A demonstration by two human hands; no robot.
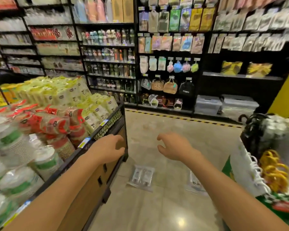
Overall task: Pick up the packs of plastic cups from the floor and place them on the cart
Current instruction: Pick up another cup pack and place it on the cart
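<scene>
Two packs remain on the floor [158,209], so the pick-up step is judged not yet begun. The near pack [141,178] lies flat just beside the cart [107,125], off its end panel. The far pack [196,183] lies farther from the cart, partly hidden by the right forearm. The left hand [109,148] hangs before the cart's end corner, fingers loosely curled and empty; contact with the cart cannot be confirmed. The right hand [173,146] hovers clear of the cart, fingers clawed, grasping nothing. Next move, as judged: lower a hand to the near pack, pinch it and lift.
</scene>
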